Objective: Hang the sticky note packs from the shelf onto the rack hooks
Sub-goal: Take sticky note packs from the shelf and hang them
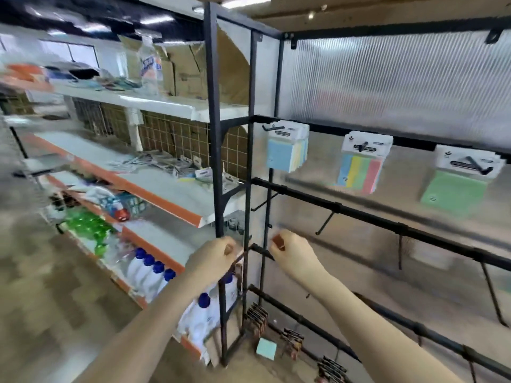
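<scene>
Both hands are held low at the rack (250, 161): the left hand (218, 254) and right hand (293, 251) flank a bare hook (261, 250) on its left post. Their fingers are curled, but blur hides whether anything is pinched, so the grip cannot be told. Loose packs (199, 172) lie flat on the shelf (166, 186) up and left of the hands, nearer the left one, long axes along the board. Hung packs (287, 147) are seen on the upper bar: glossy card headers, pastel paper pads, thin black metal hooks.
</scene>
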